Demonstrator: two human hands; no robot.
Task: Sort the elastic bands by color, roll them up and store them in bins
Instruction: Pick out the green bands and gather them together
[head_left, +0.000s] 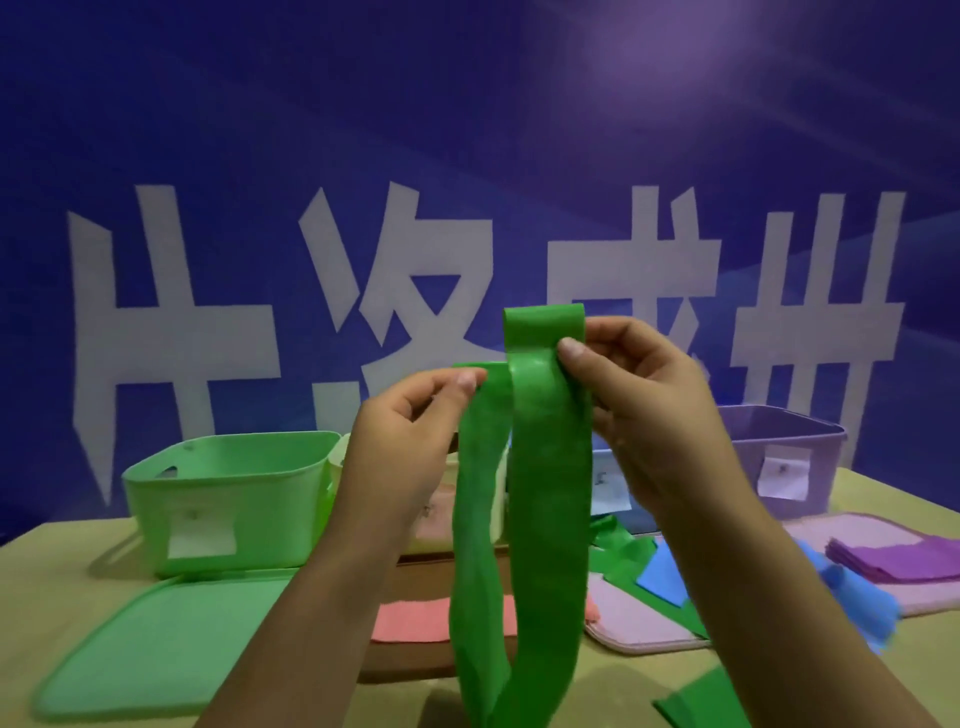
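Head view, green band (540, 519), long, looped, hanging

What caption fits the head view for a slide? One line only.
Both hands, left hand and right hand, hold up a green elastic band before the green bin.

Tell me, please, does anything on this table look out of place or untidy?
Yes: loose green and blue bands lie jumbled across the pink lid, unrolled, beside the neat purple stack. Both hands pinch the green band.
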